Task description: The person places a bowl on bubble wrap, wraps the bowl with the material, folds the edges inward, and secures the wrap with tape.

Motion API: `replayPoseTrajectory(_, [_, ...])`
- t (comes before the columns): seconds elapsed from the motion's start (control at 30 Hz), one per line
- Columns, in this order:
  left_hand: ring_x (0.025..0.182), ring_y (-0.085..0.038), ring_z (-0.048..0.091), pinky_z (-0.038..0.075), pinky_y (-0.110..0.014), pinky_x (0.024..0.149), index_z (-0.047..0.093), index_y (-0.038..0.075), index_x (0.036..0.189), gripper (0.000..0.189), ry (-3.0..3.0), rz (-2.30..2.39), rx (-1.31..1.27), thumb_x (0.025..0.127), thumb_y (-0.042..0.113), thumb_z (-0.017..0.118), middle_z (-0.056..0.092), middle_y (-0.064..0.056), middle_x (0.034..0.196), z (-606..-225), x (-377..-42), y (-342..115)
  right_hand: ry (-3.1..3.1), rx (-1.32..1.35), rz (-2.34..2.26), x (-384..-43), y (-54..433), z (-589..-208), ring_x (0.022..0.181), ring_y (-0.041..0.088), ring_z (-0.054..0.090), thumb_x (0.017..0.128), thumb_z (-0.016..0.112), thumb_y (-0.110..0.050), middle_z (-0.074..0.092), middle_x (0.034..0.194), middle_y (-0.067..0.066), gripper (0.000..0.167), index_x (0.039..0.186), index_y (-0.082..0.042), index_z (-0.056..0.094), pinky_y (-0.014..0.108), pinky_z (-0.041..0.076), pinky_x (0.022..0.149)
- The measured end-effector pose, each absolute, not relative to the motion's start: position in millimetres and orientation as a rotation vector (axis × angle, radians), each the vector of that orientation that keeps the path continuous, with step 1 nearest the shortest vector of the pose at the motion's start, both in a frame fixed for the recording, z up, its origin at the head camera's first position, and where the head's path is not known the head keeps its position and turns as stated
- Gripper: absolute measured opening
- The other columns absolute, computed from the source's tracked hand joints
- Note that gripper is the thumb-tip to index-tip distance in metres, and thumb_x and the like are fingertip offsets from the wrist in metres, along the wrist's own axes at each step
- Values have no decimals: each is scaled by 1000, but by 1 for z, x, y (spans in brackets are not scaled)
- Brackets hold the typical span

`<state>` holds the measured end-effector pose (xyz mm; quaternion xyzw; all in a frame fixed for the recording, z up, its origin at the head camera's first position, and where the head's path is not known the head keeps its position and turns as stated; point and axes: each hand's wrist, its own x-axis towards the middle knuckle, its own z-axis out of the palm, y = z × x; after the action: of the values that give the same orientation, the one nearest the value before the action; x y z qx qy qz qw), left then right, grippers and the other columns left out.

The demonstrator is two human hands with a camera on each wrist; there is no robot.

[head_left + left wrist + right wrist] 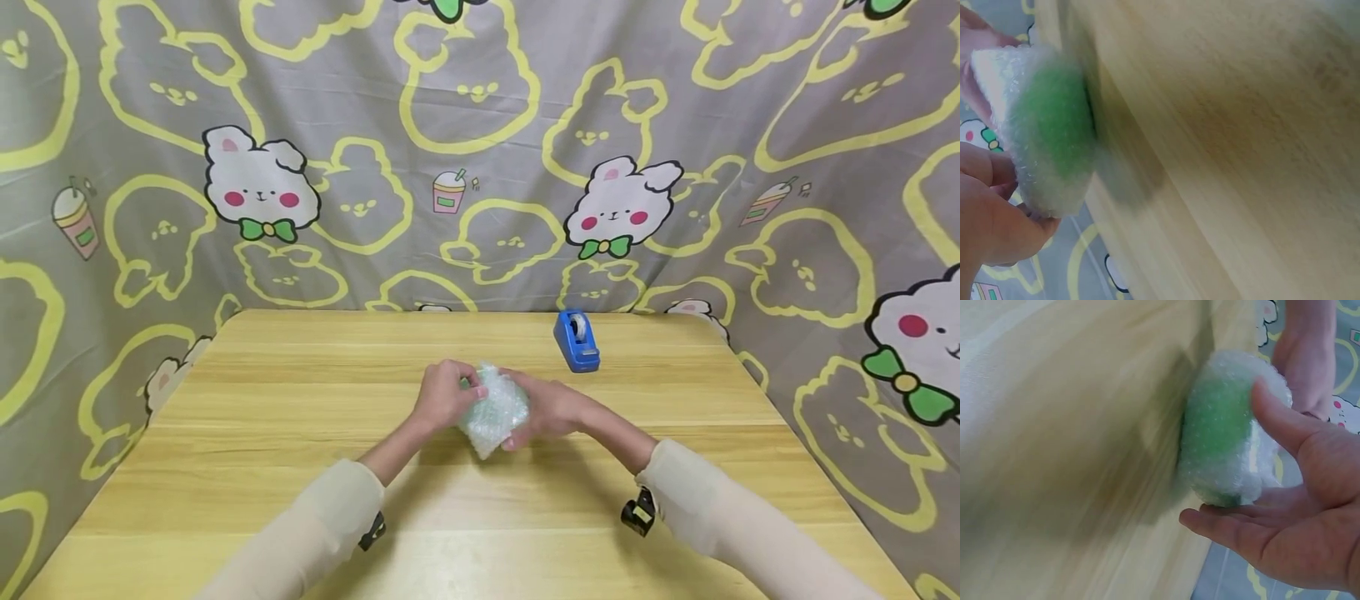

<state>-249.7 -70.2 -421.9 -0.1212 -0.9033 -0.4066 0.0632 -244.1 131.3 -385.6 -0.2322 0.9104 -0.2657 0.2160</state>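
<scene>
A green object wrapped in bubble wrap (497, 412) is between both hands above the middle of the wooden table. Its green colour shows through the clear layers in the left wrist view (1057, 119), but the exact kind is hidden. My left hand (441, 397) pinches the wrap at the bundle's upper left side with thumb and fingers. On the other side, my right hand (553, 408) holds the bundle, its thumb (1279, 415) lying along the wrap and its fingers (1235, 531) at the bundle's end.
A blue tape dispenser (577, 342) with a roll of clear tape stands on the wooden table (315, 367), toward the back right. A grey patterned curtain (360, 275) surrounds the table's back and sides. Small black cameras (639, 512) hang at the wrists.
</scene>
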Motion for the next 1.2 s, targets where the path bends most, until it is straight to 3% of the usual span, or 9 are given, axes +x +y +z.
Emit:
replayPoseTrajectory(0.1, [67, -13, 52, 57, -43, 88, 72, 9, 69, 18, -2720, -1236, -370, 85, 9, 81, 78, -14, 94, -422, -248, -70, 2387, -717, -807, -247, 132, -382, 133, 34, 51, 77, 90, -27, 48, 151, 17, 116, 163, -9, 14, 55, 41, 112])
replayPoseTrajectory(0.23, [58, -9, 43, 57, -39, 81, 73, 8, 70, 17, -2722, -1221, -367, 85, 8, 80, 77, -15, 92, -421, -247, -69, 2303, -712, -869, -247, 131, -382, 125, 27, 54, 93, 74, -39, 51, 145, 13, 99, 163, -9, 12, 49, 46, 107])
replayPoseTrajectory(0.37, [52, -7, 34, 54, -33, 73, 73, 8, 71, 17, -2728, -1222, -360, 86, 9, 80, 75, -14, 87, -422, -246, -68, 2357, -590, -897, -243, 128, -385, 131, 29, 52, 99, 60, -51, 49, 151, 15, 88, 163, -11, 17, 51, 45, 108])
replayPoseTrajectory(0.47, [53, -8, 37, 53, -30, 69, 72, 8, 72, 16, -2720, -1229, -359, 86, 8, 79, 76, -15, 91, -423, -246, -68, 2458, -523, -886, -239, 126, -389, 133, 31, 52, 96, 62, -54, 49, 152, 17, 88, 163, -12, 22, 52, 47, 107])
replayPoseTrajectory(0.7, [57, -10, 46, 45, -22, 54, 71, 8, 74, 16, -2715, -1251, -318, 89, 10, 77, 75, -14, 87, -423, -246, -69, 2696, -470, -795, -230, 119, -399, 112, 29, 63, 92, 72, -48, 61, 141, 19, 85, 160, -14, 33, 43, 54, 88])
replayPoseTrajectory(0.83, [55, -10, 45, 43, -21, 51, 70, 8, 75, 16, -2705, -1258, -317, 90, 10, 76, 74, -14, 85, -423, -245, -69, 2779, -493, -763, -228, 116, -403, 108, 29, 64, 93, 72, -42, 64, 137, 18, 80, 157, -10, 37, 44, 53, 87])
replayPoseTrajectory(1.03, [59, -10, 49, 46, -21, 55, 70, 6, 77, 15, -2699, -1213, -360, 91, 10, 75, 74, -13, 86, -422, -244, -69, 2851, -525, -775, -228, 116, -409, 113, 35, 65, 94, 73, -34, 68, 132, 15, 71, 153, -7, 44, 51, 50, 97])
replayPoseTrajectory(1.2, [65, -14, 59, 51, -24, 56, 67, 3, 96, 13, -2822, -1177, -410, 96, 16, 70, 72, -13, 88, -411, -239, -73, 2859, -519, -778, -227, 115, -409, 113, 32, 65, 94, 72, -34, 68, 133, 12, 68, 152, -8, 46, 52, 49, 97])
